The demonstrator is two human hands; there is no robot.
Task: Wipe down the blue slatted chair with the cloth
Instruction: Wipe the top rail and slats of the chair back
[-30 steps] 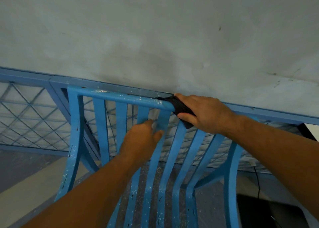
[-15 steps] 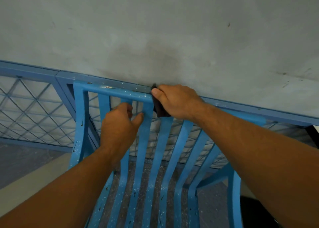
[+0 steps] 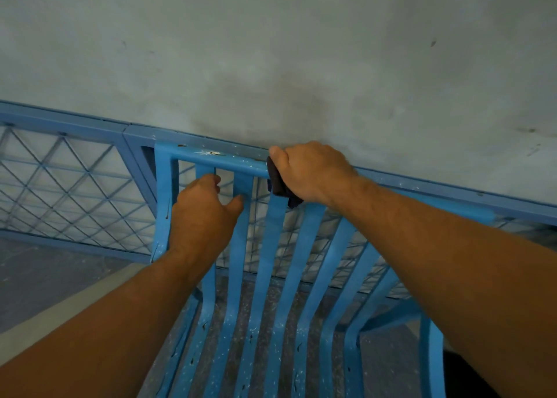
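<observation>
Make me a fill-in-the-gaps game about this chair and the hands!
1. The chair is painted ____.
2. The right hand holds the dark cloth on the chair's ____ rail.
3. The left hand grips a slat, and behind the chair stands a grey ____.
Missing words: blue; top; wall.
</observation>
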